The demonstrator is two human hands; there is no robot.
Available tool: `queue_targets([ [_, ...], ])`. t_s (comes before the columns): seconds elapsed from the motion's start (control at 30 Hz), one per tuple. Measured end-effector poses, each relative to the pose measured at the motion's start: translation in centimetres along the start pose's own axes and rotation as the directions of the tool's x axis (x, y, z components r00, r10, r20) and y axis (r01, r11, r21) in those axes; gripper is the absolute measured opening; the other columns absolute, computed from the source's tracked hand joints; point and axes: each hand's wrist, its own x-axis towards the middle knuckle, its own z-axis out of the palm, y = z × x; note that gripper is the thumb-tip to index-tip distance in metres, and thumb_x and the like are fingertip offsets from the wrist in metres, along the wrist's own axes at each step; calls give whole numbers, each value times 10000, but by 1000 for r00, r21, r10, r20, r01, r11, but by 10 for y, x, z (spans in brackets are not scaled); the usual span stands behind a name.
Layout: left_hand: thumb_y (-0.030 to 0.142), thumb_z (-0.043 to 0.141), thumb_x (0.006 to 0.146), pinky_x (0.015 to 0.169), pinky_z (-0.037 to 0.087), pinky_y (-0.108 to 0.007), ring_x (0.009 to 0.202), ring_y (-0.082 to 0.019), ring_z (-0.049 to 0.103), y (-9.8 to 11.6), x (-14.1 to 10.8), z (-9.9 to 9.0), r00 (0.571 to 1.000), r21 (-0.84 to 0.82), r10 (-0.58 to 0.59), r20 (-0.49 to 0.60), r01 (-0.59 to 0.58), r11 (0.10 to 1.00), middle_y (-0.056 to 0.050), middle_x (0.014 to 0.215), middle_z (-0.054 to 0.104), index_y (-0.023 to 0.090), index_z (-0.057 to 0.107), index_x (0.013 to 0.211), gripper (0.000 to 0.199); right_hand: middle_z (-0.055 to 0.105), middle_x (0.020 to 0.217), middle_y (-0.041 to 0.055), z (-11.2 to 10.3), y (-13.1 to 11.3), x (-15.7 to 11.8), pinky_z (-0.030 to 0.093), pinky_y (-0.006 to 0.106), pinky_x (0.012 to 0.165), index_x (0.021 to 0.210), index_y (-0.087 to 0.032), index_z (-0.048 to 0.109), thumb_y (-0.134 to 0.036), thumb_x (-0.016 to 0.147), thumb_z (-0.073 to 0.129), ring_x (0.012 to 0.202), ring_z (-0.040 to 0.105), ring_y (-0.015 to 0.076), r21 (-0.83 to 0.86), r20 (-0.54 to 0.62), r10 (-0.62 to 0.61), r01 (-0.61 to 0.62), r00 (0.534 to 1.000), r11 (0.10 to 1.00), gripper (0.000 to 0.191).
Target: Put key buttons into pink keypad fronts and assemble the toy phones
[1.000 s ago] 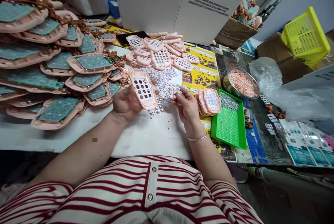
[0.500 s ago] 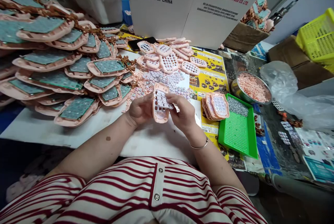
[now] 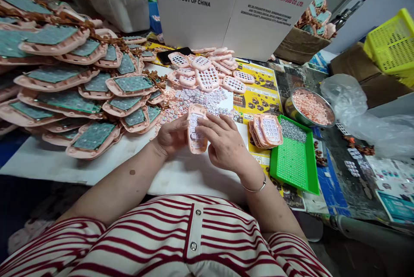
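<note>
One rounded pale-pink plastic shell [image 3: 198, 150] is gripped by the left hand [image 3: 171, 137]; the right hand [image 3: 226, 143], fingers loosely spread, touches its white key sheet [image 3: 194, 122], best pressed evenly.

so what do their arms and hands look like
The left hand and right hand are ungloved. Dark red and white striped sleeves leave both forearms bare. The left one bears a small mark; a thin silvery bangle circles the right wrist.

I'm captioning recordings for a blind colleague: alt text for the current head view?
A person's left hand holds a pink shell while the right hand touches the white keypad inside it. Other shells holding green boards are piled at left.
</note>
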Motion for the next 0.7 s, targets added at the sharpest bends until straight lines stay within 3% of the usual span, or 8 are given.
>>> queue_targets([
  [0.07,263,724,684,887,535,-374,911,-242,710,-1,0,-2,1000,0,-18,-3,18,1000,-63,961,733,171,661,1075,406,586,1440,59,-1,-1,-1,305,513,1197,1323,-241,578,-152,853,520,1433,430,249,9,17,-2,1,1000,1000,482],
  [0.13,305,715,706,955,521,-409,983,-267,709,-1,0,-5,1000,-11,-26,-13,25,1000,-69,982,741,175,661,1092,411,531,1490,100,2,-4,-3,295,519,1211,1388,-210,528,-325,916,544,1456,398,268,19,34,-13,12,999,1000,485],
  [0.2,356,706,736,1037,485,-411,1130,-284,670,-1,0,-5,1000,-23,-2,-27,2,1000,-74,1029,745,182,660,1116,421,460,1534,163,8,-8,-5,269,525,1231,1450,-155,463,-515,916,562,1485,346,296,9,26,-27,27,999,1000,651],
  [0.27,386,710,748,1097,448,-393,1265,-287,596,0,1,-4,999,-22,18,-33,-19,1000,-84,1091,739,180,661,1133,439,428,1546,198,15,-12,-6,237,538,1244,1476,-130,427,-574,908,565,1500,314,310,-15,-4,-25,25,1000,1000,734],
  [0.4,397,750,704,1102,456,-419,1321,-322,545,-2,-1,-3,999,7,-27,-30,27,1000,-106,1073,740,158,692,1060,432,428,1548,191,30,-18,-8,282,544,1228,1485,-147,419,-505,946,537,1492,331,303,-10,-78,20,-21,997,1000,658],
  [0.57,503,724,761,1014,527,-392,1239,-316,601,-6,-7,-3,993,52,-97,66,93,994,-107,1034,740,161,728,958,395,485,1523,136,36,-26,-10,359,428,1205,1477,-152,445,-263,1001,416,1449,414,236,-68,-116,7,-15,993,998,490],
  [0.63,519,726,774,956,562,-372,1181,-290,631,-4,-9,-1,989,62,-82,121,75,995,-89,1153,716,184,725,1053,436,511,1508,94,28,-18,-17,357,425,1204,1467,-210,470,-232,1000,420,1434,432,227,-149,-153,50,-73,987,986,470],
  [0.7,528,763,741,955,568,-417,1184,-300,623,0,-10,1,981,94,-102,164,88,992,-99,1331,635,215,662,1242,600,546,1474,63,12,1,-33,369,469,1188,1435,-293,515,-235,995,453,1406,460,243,-214,-241,167,-220,956,952,448],
])
